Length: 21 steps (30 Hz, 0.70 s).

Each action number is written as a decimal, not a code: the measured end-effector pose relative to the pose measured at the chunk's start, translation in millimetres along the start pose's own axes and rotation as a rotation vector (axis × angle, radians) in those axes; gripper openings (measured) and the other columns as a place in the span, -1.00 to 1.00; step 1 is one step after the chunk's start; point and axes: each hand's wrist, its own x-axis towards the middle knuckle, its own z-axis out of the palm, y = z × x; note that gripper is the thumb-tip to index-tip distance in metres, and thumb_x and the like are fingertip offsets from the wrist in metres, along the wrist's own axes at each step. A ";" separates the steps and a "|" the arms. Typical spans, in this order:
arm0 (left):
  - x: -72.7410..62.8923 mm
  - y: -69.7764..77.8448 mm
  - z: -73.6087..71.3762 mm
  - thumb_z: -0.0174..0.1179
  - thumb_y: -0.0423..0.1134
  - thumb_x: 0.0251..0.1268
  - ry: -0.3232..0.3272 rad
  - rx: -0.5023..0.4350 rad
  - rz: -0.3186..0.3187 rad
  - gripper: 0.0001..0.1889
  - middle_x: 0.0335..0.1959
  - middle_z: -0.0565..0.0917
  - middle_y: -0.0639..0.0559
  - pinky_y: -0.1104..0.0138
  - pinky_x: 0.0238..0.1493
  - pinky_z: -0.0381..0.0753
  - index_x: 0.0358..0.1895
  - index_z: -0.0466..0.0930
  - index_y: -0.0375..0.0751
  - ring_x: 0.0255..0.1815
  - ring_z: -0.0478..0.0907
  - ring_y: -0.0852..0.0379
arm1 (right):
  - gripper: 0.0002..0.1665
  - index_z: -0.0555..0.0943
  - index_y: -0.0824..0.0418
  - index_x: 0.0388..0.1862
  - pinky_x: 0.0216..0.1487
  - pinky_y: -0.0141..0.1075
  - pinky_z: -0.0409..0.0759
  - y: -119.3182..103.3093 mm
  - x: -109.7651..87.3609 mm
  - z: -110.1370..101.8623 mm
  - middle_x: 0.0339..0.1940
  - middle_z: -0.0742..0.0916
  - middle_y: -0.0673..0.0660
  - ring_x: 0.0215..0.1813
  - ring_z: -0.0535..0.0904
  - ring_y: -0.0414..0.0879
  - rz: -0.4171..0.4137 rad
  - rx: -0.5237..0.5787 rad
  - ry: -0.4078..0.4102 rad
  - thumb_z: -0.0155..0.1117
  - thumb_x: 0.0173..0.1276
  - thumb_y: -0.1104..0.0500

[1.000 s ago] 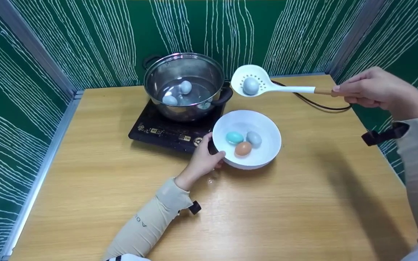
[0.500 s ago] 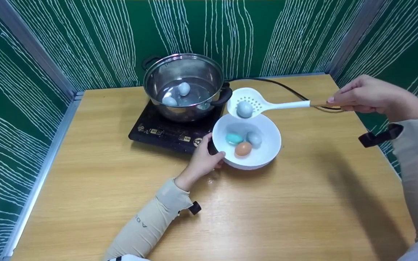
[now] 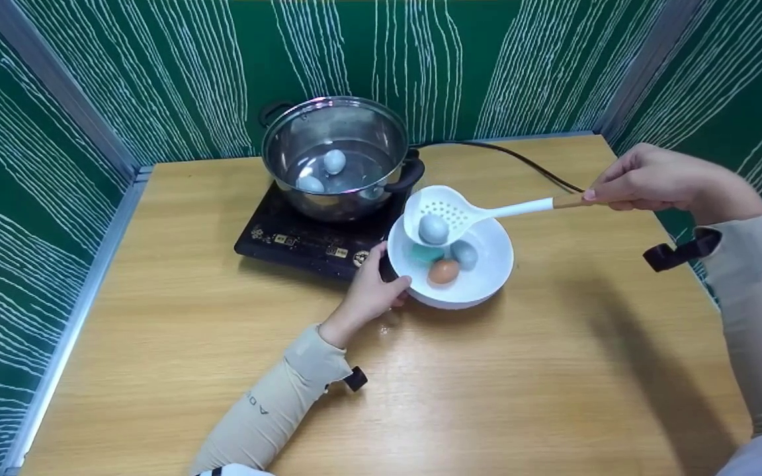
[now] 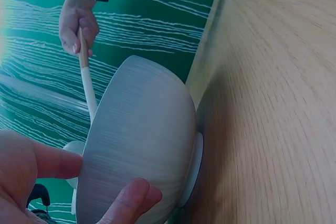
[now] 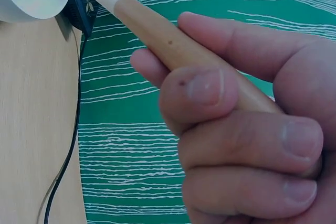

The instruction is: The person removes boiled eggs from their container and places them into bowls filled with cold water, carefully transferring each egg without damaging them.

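My right hand [image 3: 662,175] grips the wooden handle of a white slotted ladle [image 3: 480,213], fingers curled round the handle [image 5: 173,45] in the right wrist view. A pale blue egg [image 3: 433,229] lies in the ladle's head, over the back left of a white bowl [image 3: 490,264]. Inside the bowl are a brown egg [image 3: 444,271], a pale egg [image 3: 464,254] and a turquoise egg [image 3: 424,254], the last partly covered by the ladle. My left hand [image 3: 373,289] holds the bowl's left side, thumb at the rim and fingers against the outer wall [image 4: 142,124].
Behind the bowl, a steel pot [image 3: 331,208] stands on a black induction cooker [image 3: 301,248]. Pale eggs [image 3: 335,161] lie in its water. The pot's dark handle [image 3: 409,175] juts out near the ladle. A black cable [image 3: 520,157] runs along the wooden table [image 3: 421,396].
My right hand has brought the ladle and its egg down and left, from beside the pot's handle to over the bowl. My left hand and the bowl stay in place.
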 end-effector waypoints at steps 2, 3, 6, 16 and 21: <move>0.0 0.0 -0.1 0.27 -0.43 0.39 -0.001 -0.001 0.002 -0.18 0.48 0.41 -0.55 -0.02 -0.21 0.97 0.68 0.15 -0.37 -0.36 0.76 -0.03 | -0.66 0.87 0.20 0.04 -0.61 -0.41 0.40 -2.5 -0.3 2.0 -0.60 0.54 -0.03 -0.63 0.37 -0.16 -0.003 -0.006 -0.001 0.35 0.64 -0.02; 0.0 -0.1 -0.2 0.27 -0.43 0.39 -0.002 -0.002 0.004 -0.18 0.48 0.41 -0.54 -0.03 -0.21 0.97 0.67 0.15 -0.37 -0.36 0.76 -0.04 | -0.66 0.87 0.20 0.05 -0.60 -0.41 0.40 -4.0 -0.4 3.2 -0.60 0.55 -0.03 -0.63 0.37 -0.16 -0.003 -0.010 -0.001 0.35 0.64 -0.01; 0.0 -0.3 -0.3 0.27 -0.44 0.39 -0.003 -0.004 0.009 -0.20 0.46 0.42 -0.54 -0.05 -0.20 0.96 0.67 0.17 -0.36 -0.35 0.77 -0.06 | -0.66 0.86 0.21 0.07 -0.60 -0.42 0.41 -7.8 0.0 7.4 -0.58 0.57 -0.02 -0.62 0.38 -0.16 -0.006 -0.033 -0.008 0.36 0.63 -0.01; -0.2 -1.2 0.2 0.28 -0.42 0.38 -0.002 0.009 -0.001 -0.17 0.54 0.37 -0.50 0.10 -0.27 0.97 0.68 0.15 -0.35 -0.37 0.76 -0.04 | -0.65 0.83 0.26 0.14 -0.49 -0.33 0.44 -19.6 2.3 23.9 -0.57 0.57 0.01 -0.51 0.40 -0.11 -0.043 -0.137 0.012 0.37 0.63 0.04; -0.3 -0.6 0.2 0.30 -0.40 0.41 0.005 0.027 -0.003 -0.18 0.55 0.36 -0.51 0.02 -0.24 0.97 0.68 0.15 -0.36 -0.39 0.77 -0.04 | -0.69 0.84 0.26 0.11 -0.48 -0.33 0.44 -24.7 -0.1 28.6 -0.54 0.59 0.03 -0.46 0.42 -0.07 -0.057 -0.149 0.038 0.39 0.60 0.08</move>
